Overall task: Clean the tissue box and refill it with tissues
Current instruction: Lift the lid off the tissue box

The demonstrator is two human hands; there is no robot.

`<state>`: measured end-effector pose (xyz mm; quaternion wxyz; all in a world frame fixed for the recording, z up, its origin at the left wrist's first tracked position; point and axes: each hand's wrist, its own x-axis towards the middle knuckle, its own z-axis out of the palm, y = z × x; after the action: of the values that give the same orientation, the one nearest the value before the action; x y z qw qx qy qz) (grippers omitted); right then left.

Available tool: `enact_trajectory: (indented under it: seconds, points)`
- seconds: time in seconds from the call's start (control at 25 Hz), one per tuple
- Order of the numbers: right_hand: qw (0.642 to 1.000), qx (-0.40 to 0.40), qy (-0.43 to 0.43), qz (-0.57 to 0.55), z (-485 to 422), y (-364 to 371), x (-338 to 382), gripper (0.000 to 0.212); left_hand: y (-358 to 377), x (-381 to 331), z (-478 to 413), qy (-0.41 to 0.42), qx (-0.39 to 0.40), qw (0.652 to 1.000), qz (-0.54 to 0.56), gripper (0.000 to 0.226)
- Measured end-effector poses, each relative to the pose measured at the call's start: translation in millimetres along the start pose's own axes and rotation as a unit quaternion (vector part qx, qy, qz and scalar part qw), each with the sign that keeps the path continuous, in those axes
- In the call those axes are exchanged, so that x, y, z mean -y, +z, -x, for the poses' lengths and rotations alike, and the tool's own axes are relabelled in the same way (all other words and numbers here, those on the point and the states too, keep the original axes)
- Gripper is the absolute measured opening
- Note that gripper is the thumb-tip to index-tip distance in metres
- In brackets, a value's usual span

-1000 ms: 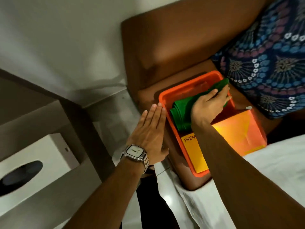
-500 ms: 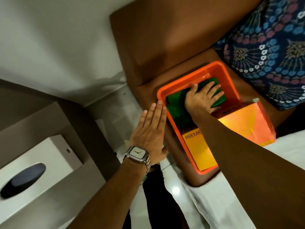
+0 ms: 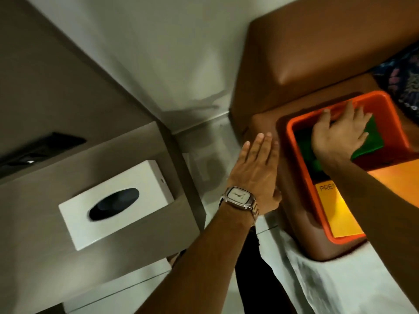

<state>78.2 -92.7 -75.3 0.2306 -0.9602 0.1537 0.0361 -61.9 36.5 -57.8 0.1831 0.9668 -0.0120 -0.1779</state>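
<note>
The right hand (image 3: 340,134) is laid flat, fingers spread wide, on the green cloth (image 3: 371,137) inside the orange tray (image 3: 301,164). Nothing is gripped yet; the palm is pressed on the cloth, most likely so that it can be gathered and lifted for wiping. The tray is set on a brown seat (image 3: 292,196), within easy reach of the box, so that the supplies are kept together at one side.

A yellow pack (image 3: 337,214) marked with letters beginning "PRE" is lodged at the near end of the tray, beside the cloth. It is judged to be the tissue refill, kept ready for the later step, though its contents cannot be seen.

The left hand (image 3: 256,171) is held open and flat, fingers together, beside the tray's outer wall and over the seat edge. Nothing is held in it. Whether the tray is touched cannot be told; the hand seems to be placed there to steady the tray while the cloth is taken. A watch (image 3: 238,196) is worn on that wrist.

The tissue box (image 3: 118,200), white with a dark oval slot, is left on the grey counter (image 3: 45,241), well apart from both hands. No tissue shows at the slot. The cleaning is judged not yet begun, the box being untouched.
</note>
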Motion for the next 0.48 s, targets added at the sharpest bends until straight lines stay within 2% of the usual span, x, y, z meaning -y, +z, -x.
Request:
enact_trajectory:
  seconds: [0.08, 0.12, 0.2, 0.32, 0.4, 0.48]
  points:
    - [0.987, -0.037, -0.128, -0.095, 59, 8, 30, 0.059, 4, 39, 33, -0.050, -0.033, 0.998, -0.002, 0.101]
    - [0.975, -0.020, -0.178, -0.134, 93, 16, 42, 0.056, 8, 62, 55, -0.083, -0.037, 0.996, -0.014, 0.095]
    - [0.954, 0.084, -0.232, -0.171, 162, 39, 62, 0.054, 18, 117, 108, -0.173, -0.033, 0.984, -0.028, 0.089]
    - [0.935, 0.272, -0.192, -0.118, 251, 91, 85, 0.064, 31, 197, 200, -0.348, -0.063, 0.935, 0.002, 0.089]
    - [0.930, 0.330, -0.135, -0.088, 286, 119, 95, 0.081, 35, 234, 245, -0.466, -0.135, 0.872, 0.058, 0.092]
    - [0.930, 0.345, -0.091, -0.083, 299, 137, 101, 0.092, 41, 259, 263, -0.563, -0.180, 0.791, 0.155, 0.095]
